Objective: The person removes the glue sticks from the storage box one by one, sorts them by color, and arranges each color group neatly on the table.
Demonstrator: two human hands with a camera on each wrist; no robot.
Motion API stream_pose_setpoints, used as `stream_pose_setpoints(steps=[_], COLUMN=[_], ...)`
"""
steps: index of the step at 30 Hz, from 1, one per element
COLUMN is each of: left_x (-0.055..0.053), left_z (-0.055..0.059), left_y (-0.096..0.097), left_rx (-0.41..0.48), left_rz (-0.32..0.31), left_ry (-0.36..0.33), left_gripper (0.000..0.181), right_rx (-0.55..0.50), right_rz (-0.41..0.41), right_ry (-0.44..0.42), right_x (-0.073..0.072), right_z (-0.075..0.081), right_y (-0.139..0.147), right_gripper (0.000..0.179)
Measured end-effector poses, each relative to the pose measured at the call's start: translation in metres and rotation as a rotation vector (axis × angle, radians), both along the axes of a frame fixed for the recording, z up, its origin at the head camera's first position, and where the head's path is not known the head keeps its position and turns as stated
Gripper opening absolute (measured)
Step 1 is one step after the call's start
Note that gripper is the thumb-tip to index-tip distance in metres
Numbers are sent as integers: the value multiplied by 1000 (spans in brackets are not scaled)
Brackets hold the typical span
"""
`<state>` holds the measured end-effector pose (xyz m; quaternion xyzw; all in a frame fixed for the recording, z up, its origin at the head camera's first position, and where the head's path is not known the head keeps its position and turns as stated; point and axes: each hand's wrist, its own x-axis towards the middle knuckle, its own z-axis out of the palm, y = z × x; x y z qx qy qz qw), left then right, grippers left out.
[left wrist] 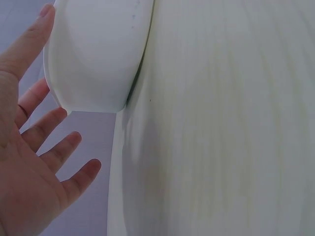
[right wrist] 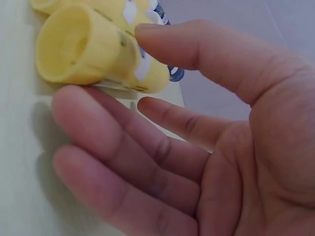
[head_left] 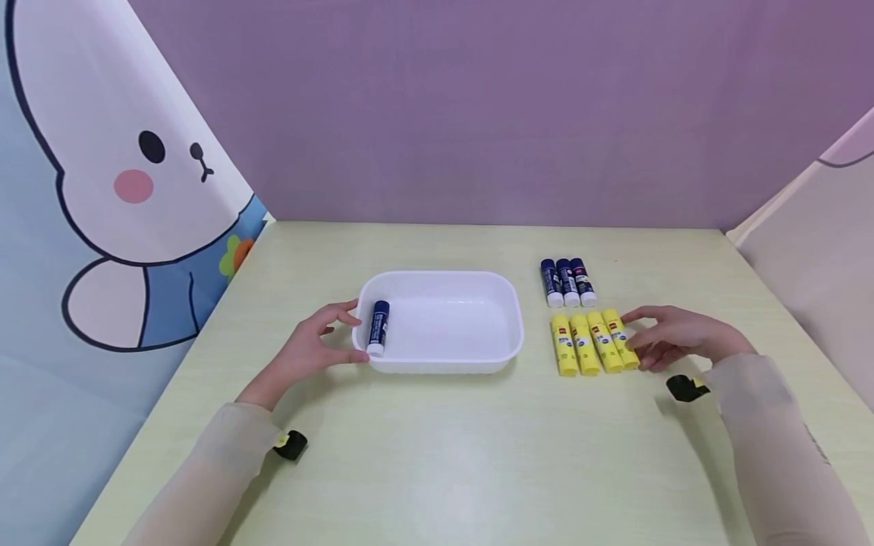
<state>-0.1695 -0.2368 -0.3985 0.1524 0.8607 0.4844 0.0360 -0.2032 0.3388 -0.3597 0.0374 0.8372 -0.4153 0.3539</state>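
A white plastic tub [head_left: 447,364] stands in the middle of the table, and a dark blue glue stick [head_left: 378,327] leans inside its left end. My left hand [head_left: 310,345] spans that end, thumb and index fingertips at the rim, the other fingers spread loose in the left wrist view. On the right, my right hand [head_left: 683,337] is beside a row of several yellow glue sticks [head_left: 592,343]. Its thumb tip overlaps the rightmost yellow glue stick [right wrist: 115,54] in the right wrist view; its other fingers are loosely bent alongside.
Three dark blue glue sticks with white ends [head_left: 568,282] lie behind the yellow row. The pale wood-look table [head_left: 437,455] ends at a purple backdrop [head_left: 478,114]. At the left hangs a cloth with a cartoon animal [head_left: 136,152].
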Motion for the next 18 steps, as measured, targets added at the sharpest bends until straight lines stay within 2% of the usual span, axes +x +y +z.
stream_pose_setpoints(steps=[7, 13, 18], left_x=[1, 1, 1], left_z=[0, 1, 1], left_y=[0, 1, 1], left_rx=[0, -1, -6], left_rz=[2, 5, 7], left_ry=[-5, -9, -6], left_gripper=[47, 48, 48], right_rx=[3, -18, -76], right_rz=[8, 58, 97], right_ry=[67, 155, 190], right_x=[-6, -13, -22], right_z=[14, 36, 44], right_y=[-8, -39, -66], right_gripper=[76, 71, 69])
